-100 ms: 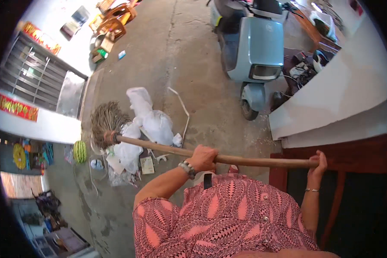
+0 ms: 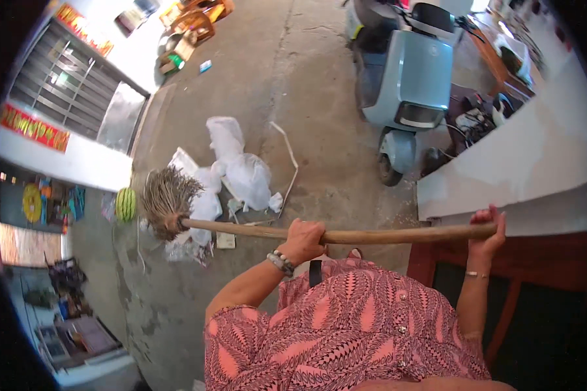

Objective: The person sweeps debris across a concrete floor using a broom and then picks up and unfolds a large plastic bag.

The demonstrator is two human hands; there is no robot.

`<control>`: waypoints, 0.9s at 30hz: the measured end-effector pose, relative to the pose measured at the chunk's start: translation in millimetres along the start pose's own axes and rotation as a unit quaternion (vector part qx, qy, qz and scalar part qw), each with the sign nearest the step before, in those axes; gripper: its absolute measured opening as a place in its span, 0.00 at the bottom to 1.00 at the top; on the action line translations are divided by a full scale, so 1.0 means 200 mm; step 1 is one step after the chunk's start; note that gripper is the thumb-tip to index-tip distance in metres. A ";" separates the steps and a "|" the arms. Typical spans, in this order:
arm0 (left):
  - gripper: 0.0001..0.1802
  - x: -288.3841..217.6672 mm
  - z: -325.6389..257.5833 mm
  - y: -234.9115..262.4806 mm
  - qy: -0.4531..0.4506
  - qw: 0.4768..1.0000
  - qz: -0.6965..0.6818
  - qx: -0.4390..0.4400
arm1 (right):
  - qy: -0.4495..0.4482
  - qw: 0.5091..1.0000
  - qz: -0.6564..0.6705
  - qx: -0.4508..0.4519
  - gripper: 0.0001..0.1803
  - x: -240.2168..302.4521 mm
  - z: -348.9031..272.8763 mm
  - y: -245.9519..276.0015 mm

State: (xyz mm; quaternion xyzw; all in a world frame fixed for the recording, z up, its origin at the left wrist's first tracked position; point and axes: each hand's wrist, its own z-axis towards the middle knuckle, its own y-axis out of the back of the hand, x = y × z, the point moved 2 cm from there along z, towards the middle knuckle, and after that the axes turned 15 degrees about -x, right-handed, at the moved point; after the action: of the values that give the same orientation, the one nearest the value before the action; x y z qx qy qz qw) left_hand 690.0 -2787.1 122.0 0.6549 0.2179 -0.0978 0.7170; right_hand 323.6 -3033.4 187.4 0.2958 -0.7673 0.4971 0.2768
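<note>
A broom (image 2: 346,236) with a long wooden handle lies almost level across the front of my body. My left hand (image 2: 303,240) is wrapped round the middle of the handle. Near the handle's right end, my right hand (image 2: 490,232) grips it, a finger or two raised. To the left, the broom's frayed straw head (image 2: 169,197) is at the floor beside a heap of litter. White plastic bags (image 2: 246,181) make up most of this heap. A small pale packet (image 2: 225,241) lies just below the handle, and a bent white strip (image 2: 289,153) lies right of the bags.
A pale blue scooter (image 2: 419,85) stands ahead on the right, beside a white wall (image 2: 509,146). A striped watermelon (image 2: 125,204) sits on the floor at left. Wooden chairs (image 2: 192,29) are at the far left. Dark red wooden framing (image 2: 535,260) is close by my right arm.
The broom head has come nearer to my body relative to the bags, and the handle lies more level. The whole view has shifted slightly. Both hands keep their hold.
</note>
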 end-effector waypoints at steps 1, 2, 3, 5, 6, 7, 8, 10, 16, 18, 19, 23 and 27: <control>0.09 0.00 -0.06 0.02 0.045 0.997 0.000 -0.068 | -0.037 0.992 0.036 0.115 0.24 -0.03 0.00 -0.18; 0.08 0.00 -0.11 0.05 0.088 0.987 0.002 -0.137 | -0.094 0.957 0.084 0.262 0.25 -0.06 -0.02 -0.38; 0.10 -0.01 -0.17 0.09 0.124 0.979 -0.013 -0.163 | -0.123 0.922 0.102 0.353 0.25 -0.12 -0.09 -0.58; 0.11 0.08 -0.38 0.00 0.202 0.956 -0.009 -0.214 | -0.166 0.868 0.054 0.465 0.21 -0.30 -0.24 -0.91; 0.13 0.15 -0.49 -0.08 0.251 0.935 -0.010 -0.251 | -0.188 0.862 0.009 0.471 0.19 -0.42 -0.34 -1.02; 0.07 0.22 -0.62 -0.18 0.322 0.922 -0.010 -0.214 | -0.242 0.859 -0.020 0.450 0.14 -0.55 -0.51 -1.10; 0.07 0.28 -0.74 -0.28 0.335 0.915 -0.014 -0.224 | -0.147 0.840 -0.141 0.503 0.12 -0.69 -0.65 -1.13; 0.08 0.34 -0.98 -0.47 0.446 0.868 -0.081 -0.204 | -0.175 0.769 -0.202 0.581 0.11 -0.91 -0.92 -1.14; 0.09 0.44 -1.16 -0.40 0.535 0.799 -0.086 -0.261 | -0.357 0.659 -0.116 0.652 0.11 -1.19 -1.26 -1.46; 0.08 0.53 -1.09 -0.27 0.538 0.797 -0.112 -0.252 | -0.343 0.665 -0.133 0.650 0.11 -1.23 -1.32 -1.57; 0.08 0.58 -1.02 -0.18 0.532 0.800 -0.131 -0.245 | -0.319 0.690 -0.144 0.633 0.11 -1.23 -1.31 -1.67; 0.07 0.76 -0.67 0.10 0.422 0.842 -0.184 -0.282 | -0.215 0.711 -0.143 0.654 0.10 -1.13 -1.30 -2.05; 0.09 0.97 -0.16 0.27 0.273 0.877 -0.177 -0.354 | -0.064 0.710 -0.126 0.690 0.15 -0.80 -1.21 -2.34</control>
State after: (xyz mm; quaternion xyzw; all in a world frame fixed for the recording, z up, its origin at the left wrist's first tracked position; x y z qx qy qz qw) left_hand 879.3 -2721.0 82.3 0.3080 0.5377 0.0430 0.7837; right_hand 804.1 -2934.5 438.2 0.5297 -0.1828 0.8282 0.0059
